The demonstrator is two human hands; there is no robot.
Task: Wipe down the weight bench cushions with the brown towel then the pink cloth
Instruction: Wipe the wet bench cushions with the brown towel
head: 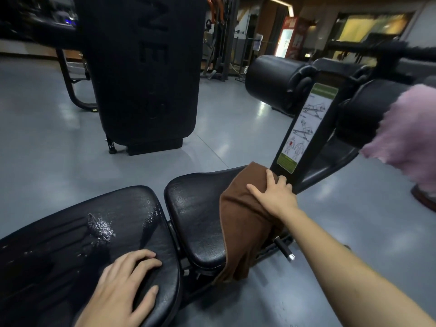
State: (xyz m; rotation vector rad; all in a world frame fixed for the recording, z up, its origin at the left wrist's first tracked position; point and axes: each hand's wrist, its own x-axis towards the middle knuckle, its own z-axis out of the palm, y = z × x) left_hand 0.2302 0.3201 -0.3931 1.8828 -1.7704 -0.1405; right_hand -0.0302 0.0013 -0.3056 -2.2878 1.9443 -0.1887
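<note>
Left hand (pixel 125 279) is flat on the near back cushion (pixel 70 251), fingers spread, grip released. Right arm's stretched out, right hand (pixel 273 194) pressing the brown towel (pixel 245 223) draped over the seat cushion (pixel 195 213), grip loosely curled on it. Pink cloth (pixel 405 133) hangs on the far roller pad (pixel 358 114).
</note>
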